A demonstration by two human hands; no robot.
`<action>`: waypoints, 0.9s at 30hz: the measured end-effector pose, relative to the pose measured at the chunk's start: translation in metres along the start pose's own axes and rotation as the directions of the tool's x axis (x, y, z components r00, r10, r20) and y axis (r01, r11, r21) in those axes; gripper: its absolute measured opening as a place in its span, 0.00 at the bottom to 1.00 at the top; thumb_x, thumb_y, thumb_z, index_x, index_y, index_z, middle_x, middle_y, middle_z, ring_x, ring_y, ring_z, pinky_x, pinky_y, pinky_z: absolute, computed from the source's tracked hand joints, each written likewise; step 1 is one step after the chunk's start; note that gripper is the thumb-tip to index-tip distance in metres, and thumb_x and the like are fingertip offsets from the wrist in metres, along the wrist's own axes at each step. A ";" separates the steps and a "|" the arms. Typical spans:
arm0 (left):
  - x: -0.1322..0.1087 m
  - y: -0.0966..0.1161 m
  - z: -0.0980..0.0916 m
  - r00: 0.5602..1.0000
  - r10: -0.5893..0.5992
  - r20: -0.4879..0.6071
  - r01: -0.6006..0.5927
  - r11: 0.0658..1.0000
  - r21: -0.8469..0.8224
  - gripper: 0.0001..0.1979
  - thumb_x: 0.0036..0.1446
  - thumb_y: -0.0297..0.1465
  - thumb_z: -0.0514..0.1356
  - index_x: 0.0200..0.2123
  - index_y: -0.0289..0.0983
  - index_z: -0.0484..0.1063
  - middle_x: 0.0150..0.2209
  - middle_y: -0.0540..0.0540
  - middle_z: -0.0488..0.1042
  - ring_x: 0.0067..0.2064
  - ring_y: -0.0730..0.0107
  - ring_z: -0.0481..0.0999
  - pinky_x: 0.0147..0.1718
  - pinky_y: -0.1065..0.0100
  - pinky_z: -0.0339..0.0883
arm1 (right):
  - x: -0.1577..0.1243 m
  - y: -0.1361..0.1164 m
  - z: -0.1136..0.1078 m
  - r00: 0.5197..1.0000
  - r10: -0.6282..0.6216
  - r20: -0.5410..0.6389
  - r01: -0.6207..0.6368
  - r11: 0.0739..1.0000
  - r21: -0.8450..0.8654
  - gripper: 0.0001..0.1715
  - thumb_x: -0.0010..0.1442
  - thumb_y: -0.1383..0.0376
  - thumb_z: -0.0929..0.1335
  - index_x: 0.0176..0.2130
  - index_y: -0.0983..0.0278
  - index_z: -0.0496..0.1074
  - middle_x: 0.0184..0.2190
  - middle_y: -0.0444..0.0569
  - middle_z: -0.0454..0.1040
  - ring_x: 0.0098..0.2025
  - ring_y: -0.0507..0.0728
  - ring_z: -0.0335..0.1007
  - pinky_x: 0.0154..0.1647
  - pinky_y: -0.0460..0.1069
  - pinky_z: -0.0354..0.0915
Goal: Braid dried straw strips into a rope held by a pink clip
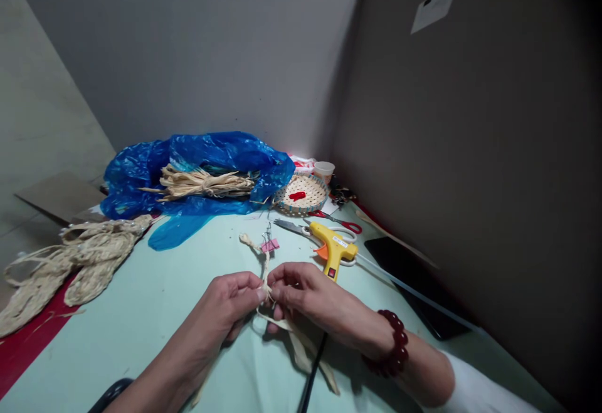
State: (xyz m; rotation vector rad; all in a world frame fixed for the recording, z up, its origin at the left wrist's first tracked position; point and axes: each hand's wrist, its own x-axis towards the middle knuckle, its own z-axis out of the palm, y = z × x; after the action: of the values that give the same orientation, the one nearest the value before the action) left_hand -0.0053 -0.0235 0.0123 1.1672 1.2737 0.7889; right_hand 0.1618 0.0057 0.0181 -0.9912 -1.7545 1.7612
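Note:
My left hand [230,303] and my right hand [305,291] meet at the middle of the pale green table [155,300]. Both pinch a braided straw cord [262,261] between thumb and fingers. The cord runs away from me to a pink binder clip [269,244] clamped near its far end. Loose flat straw strips [301,344] hang from under my hands toward me. A dark red bead bracelet [397,344] circles my right wrist.
A yellow glue gun [333,250] lies just right of my hands, its black cable [313,369] running toward me. Scissors [308,230], a round woven basket [301,192], a blue plastic bag with straw [202,172], woven straw pieces [84,259] at left, and a black tablet [414,281] surround them.

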 end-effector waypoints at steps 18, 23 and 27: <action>-0.002 0.003 -0.006 1.000 0.006 0.022 -0.010 0.982 0.187 0.14 0.53 0.40 0.59 0.26 0.36 0.65 0.23 0.56 0.56 0.26 0.74 0.53 0.24 0.72 0.47 | 0.010 0.011 0.000 0.973 -0.098 -0.210 0.049 0.972 -0.229 0.09 0.54 0.66 0.65 0.28 0.67 0.75 0.23 0.43 0.69 0.28 0.50 0.61 0.28 0.43 0.54; -0.002 0.000 -0.009 1.000 0.020 0.017 -0.024 0.963 0.269 0.12 0.53 0.39 0.58 0.25 0.35 0.67 0.24 0.54 0.60 0.28 0.73 0.57 0.26 0.72 0.50 | 0.010 0.015 0.003 0.966 -0.091 -0.242 0.045 0.981 -0.189 0.11 0.54 0.64 0.66 0.27 0.67 0.76 0.23 0.43 0.70 0.27 0.50 0.61 0.26 0.43 0.54; 0.000 -0.002 -0.010 1.000 -0.005 0.009 0.002 0.962 0.274 0.12 0.53 0.39 0.57 0.26 0.35 0.67 0.25 0.53 0.62 0.29 0.71 0.60 0.27 0.71 0.53 | 0.010 0.016 0.005 0.955 -0.093 -0.282 0.032 0.977 -0.213 0.10 0.53 0.65 0.67 0.28 0.67 0.77 0.23 0.45 0.72 0.28 0.51 0.62 0.27 0.44 0.54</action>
State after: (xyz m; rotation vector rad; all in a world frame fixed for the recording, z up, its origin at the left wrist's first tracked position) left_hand -0.0151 -0.0219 0.0116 1.3875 1.4077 0.6154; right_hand 0.1540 0.0084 -0.0001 -1.1974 -1.7784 1.3338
